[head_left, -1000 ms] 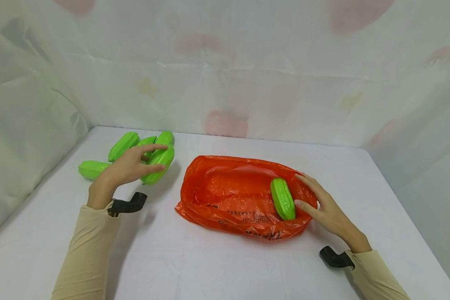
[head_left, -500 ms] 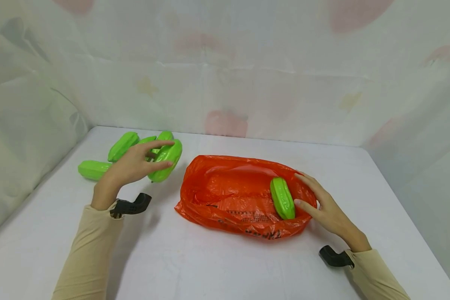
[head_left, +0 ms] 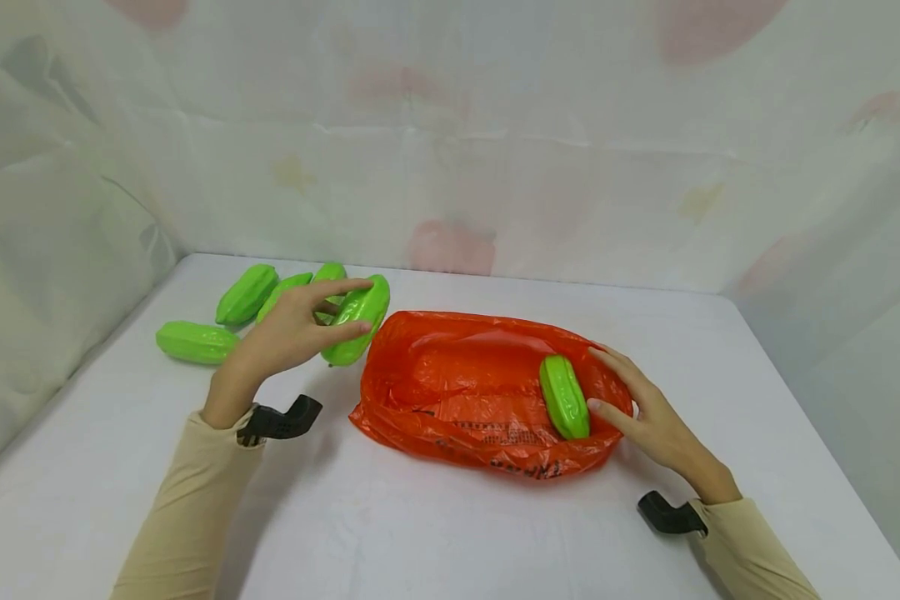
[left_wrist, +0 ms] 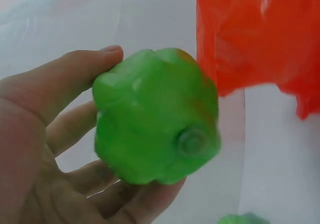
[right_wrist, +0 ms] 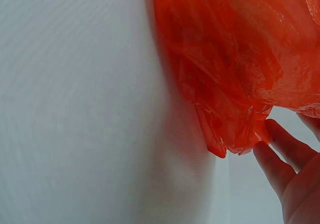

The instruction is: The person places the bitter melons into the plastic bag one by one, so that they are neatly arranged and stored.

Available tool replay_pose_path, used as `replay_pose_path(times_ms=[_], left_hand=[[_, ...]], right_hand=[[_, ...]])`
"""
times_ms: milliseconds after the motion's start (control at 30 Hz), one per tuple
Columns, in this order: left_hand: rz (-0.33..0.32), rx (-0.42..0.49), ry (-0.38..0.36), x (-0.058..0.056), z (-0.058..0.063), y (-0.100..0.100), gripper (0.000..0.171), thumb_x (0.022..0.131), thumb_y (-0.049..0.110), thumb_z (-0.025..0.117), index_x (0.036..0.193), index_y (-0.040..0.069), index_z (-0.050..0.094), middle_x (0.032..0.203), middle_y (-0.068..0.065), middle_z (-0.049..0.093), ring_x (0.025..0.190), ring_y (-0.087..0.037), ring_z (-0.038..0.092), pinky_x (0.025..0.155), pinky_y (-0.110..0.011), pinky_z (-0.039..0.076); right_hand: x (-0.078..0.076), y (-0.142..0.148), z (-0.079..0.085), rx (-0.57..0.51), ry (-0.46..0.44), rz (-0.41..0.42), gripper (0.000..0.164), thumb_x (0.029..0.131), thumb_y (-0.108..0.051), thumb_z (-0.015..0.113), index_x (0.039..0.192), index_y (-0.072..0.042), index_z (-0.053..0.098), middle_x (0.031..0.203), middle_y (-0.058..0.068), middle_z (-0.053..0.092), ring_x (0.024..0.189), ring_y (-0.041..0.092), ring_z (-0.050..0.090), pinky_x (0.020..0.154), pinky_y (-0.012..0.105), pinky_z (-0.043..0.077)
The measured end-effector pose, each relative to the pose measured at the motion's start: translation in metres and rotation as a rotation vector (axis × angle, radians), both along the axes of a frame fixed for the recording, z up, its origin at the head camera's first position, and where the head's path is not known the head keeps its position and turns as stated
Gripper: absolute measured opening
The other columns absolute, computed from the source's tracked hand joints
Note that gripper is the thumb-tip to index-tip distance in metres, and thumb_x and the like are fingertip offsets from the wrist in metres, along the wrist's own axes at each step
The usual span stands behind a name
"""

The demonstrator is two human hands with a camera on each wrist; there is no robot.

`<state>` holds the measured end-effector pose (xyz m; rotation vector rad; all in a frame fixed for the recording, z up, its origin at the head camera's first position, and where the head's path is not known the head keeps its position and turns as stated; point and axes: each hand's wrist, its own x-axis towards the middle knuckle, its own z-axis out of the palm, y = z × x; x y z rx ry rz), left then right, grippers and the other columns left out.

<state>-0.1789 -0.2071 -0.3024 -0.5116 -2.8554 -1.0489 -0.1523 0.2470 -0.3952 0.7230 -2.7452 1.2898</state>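
My left hand [head_left: 285, 329] holds a glossy green ribbed gourd [head_left: 363, 317] between thumb and fingers, raised just left of a red plastic bag [head_left: 420, 446]. The left wrist view shows the gourd's lobed end with a round stem nub [left_wrist: 192, 142]. The bag stands with its mouth spread wide, its rim folded outward. Inside it, against the right side, leans another green gourd [head_left: 564, 396]. At the bag's right edge my right hand [head_left: 660, 429] grips the rim, thumb on the inner side. Several fingers reach along the bag's outside [right_wrist: 225, 83] in the right wrist view.
More green gourds lie on the white table [head_left: 450, 542] at the back left: one near the left edge [head_left: 197, 342], one behind it [head_left: 246, 294], others partly hidden by my left hand. A pale printed curtain [head_left: 450, 150] hangs behind the table.
My left hand has carried its gourd rightward from the group toward the bag's left rim. My right hand and the bag have stayed in place.
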Motion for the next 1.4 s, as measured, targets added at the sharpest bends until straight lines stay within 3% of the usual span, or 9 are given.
replay_pose_path(times_ms=[733,1067,1400], left_hand=[[-0.059,0.12,-0.009,0.007,-0.011,0.051,0.056,0.089,0.026,0.075,0.141,0.018,0.056,0.137,-0.011,0.06,0.099,-0.031,0.069,0.065,-0.029,0.057],[-0.037,0.115,0.03,0.008,-0.019,0.066,0.056,0.088,0.028,0.075,0.14,0.015,0.057,0.13,-0.012,0.063,0.098,-0.029,0.065,0.074,-0.034,0.058],[-0.06,0.098,0.051,0.011,-0.029,0.084,0.057,0.088,0.03,0.076,0.139,0.013,0.058,0.132,-0.012,0.063,0.095,-0.026,0.065,0.071,-0.029,0.057]], right_hand=[[0.001,0.0,-0.001,0.003,0.015,-0.001,0.063,0.096,-0.015,0.063,0.153,-0.016,0.035,0.16,0.015,0.03,0.143,0.044,0.031,0.105,0.072,0.034],[0.001,0.0,-0.001,0.002,0.015,0.003,0.063,0.096,-0.015,0.062,0.154,-0.015,0.035,0.16,0.016,0.029,0.143,0.044,0.032,0.104,0.071,0.035],[0.001,0.0,0.0,0.005,0.016,0.0,0.064,0.096,-0.015,0.062,0.154,-0.014,0.034,0.16,0.016,0.029,0.143,0.045,0.032,0.104,0.071,0.036]])
